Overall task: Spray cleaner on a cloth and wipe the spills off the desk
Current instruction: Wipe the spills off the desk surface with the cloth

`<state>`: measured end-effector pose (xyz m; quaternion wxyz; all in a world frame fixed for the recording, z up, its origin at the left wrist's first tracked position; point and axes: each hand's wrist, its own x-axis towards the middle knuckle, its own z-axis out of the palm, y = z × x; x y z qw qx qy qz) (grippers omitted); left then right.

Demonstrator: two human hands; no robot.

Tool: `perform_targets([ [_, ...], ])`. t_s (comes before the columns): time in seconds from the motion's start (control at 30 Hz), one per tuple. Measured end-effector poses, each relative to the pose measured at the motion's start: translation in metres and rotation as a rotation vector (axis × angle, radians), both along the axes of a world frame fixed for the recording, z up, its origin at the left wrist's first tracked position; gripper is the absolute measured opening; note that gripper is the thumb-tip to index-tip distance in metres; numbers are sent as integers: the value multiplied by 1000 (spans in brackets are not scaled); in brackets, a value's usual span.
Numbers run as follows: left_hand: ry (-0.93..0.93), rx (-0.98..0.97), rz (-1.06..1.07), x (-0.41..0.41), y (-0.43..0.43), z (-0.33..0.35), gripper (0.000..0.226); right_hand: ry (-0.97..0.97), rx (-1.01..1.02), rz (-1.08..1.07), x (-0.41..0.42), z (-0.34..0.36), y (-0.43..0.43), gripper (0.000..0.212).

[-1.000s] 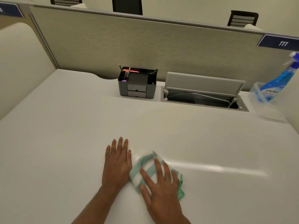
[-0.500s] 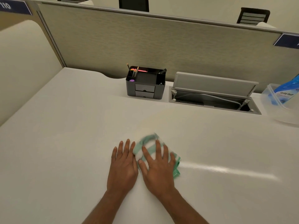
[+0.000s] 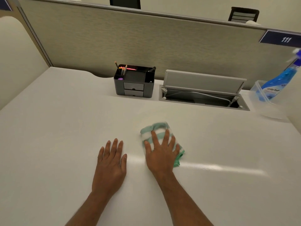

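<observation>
A folded green-and-white striped cloth [image 3: 156, 128] lies on the white desk [image 3: 65, 128] near the middle. My right hand [image 3: 160, 152] presses flat on top of the cloth, fingers spread, covering its near half. My left hand [image 3: 111, 163] rests flat on the bare desk a little to the left of the cloth, fingers apart, holding nothing. A blue spray bottle [image 3: 276, 80] of cleaner stands tilted in a clear plastic tub [image 3: 267, 108] at the far right. No spill stands out on the desk surface.
A black desk organiser [image 3: 134, 86] with pencils sits at the back centre. Right of it is an open cable hatch [image 3: 203, 93] with its grey lid raised. A grey partition [image 3: 130, 38] closes the back, and a cream side panel [image 3: 14, 62] the left.
My right hand has pushed the cloth away from me and to the right, apart from my left hand. My left hand has stayed flat on the desk.
</observation>
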<state>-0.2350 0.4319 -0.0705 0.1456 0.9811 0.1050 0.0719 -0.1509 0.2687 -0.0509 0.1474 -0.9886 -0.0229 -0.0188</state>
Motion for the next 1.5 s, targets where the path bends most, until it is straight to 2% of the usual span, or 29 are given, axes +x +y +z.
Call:
perform_targets([
  [0.43, 1, -8, 21, 0, -4, 1, 69, -106, -93, -418, 42, -6, -198, 53],
  [0.53, -3, -1, 18, -1, -5, 0, 68, -112, -108, -505, 40, -2, -248, 57],
  [0.63, -10, 9, 15, -1, -5, 0, 66, -116, -93, -588, 35, 2, -292, 53],
  [0.83, -9, 1, 21, -1, -7, 1, 66, -114, -17, -718, 5, 1, -341, 59],
  [1.0, -12, 6, 26, -1, -7, 1, 65, -231, -38, -705, -30, -7, -328, 61],
  [1.2, -10, -4, 24, 0, -7, 2, 65, -196, -111, -564, -69, -16, -274, 56],
  [1.33, -1, -2, 29, 0, -6, 1, 65, -171, -154, -406, -96, -16, -214, 54],
  [1.5, 20, -1, 31, 0, -6, 1, 65, -153, -58, -128, -128, -9, -134, 55],
])
